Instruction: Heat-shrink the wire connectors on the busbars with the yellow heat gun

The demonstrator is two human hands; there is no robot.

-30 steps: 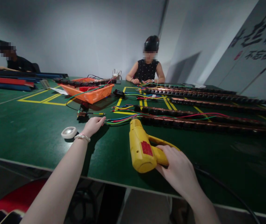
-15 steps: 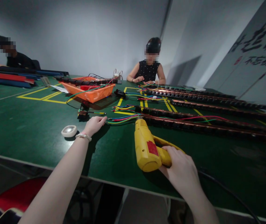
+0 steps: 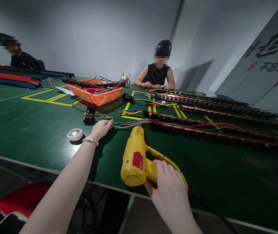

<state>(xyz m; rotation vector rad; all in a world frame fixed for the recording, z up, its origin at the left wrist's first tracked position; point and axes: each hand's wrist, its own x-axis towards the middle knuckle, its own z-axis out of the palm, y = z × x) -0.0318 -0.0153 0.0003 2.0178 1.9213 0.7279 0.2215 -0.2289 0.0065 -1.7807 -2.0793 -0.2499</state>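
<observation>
My left hand (image 3: 102, 128) is closed around the ends of several coloured wires (image 3: 131, 124), blue, red and green among them. The wires run right into a long black and copper bar assembly (image 3: 192, 134) lying on the table. Wrapped around the handle of a yellow heat gun (image 3: 134, 156) is my right hand (image 3: 169, 178). The gun's nozzle points away from me, just below the wires and apart from my left hand. A second bar (image 3: 168, 117) with loose wire ends lies right behind the first.
A white round dish-like object (image 3: 75, 135) sits left of my left wrist. Behind stands an orange basket (image 3: 105, 97) holding more bars and wires. One person (image 3: 156, 73) works across the green table (image 3: 44, 130); another (image 3: 23, 60) is at the far left.
My right hand has swung the heat gun left and slightly nearer to me, so its nozzle has shifted left along the wires. My left hand keeps its hold; the view has turned slightly.
</observation>
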